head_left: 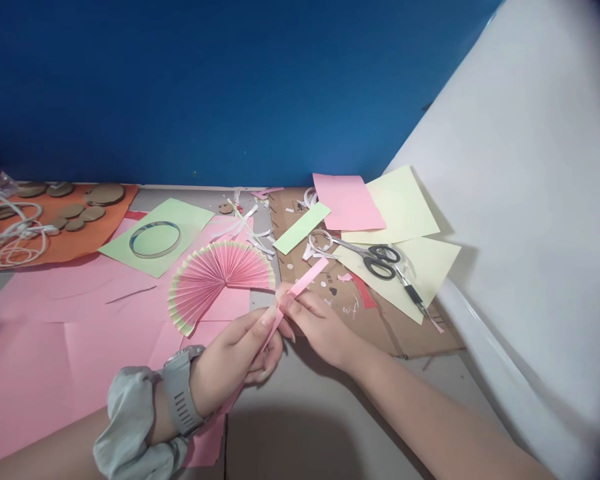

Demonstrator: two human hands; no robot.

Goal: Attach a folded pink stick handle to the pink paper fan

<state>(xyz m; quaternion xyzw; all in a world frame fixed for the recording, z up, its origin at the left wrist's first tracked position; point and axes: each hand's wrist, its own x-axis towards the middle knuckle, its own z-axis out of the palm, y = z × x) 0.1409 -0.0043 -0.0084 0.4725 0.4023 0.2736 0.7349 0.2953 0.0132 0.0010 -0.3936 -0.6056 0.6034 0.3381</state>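
Between my two hands is a narrow pink paper strip [309, 277], slanting from lower left to upper right. My left hand [247, 343] pinches its lower part with thumb and fingers. My right hand [313, 320] pinches it a little higher, and the strip's far end sticks out past the fingers. Just beyond my left hand lies a pleated pink paper fan [215, 280] with a pale green outer edge, spread in a wide arc. A light green paper strip [303, 229] lies beyond my right hand, on the cardboard.
Black-handled scissors [380, 261] and a pen-like tool [411, 292] lie at right on pale yellow paper [437, 267]. A tape ring [155, 240] rests on green paper [167, 267]. Orange paper [80, 243] at left bears cardboard pieces and white cables [15, 230]. A blue wall [230, 87] stands behind.
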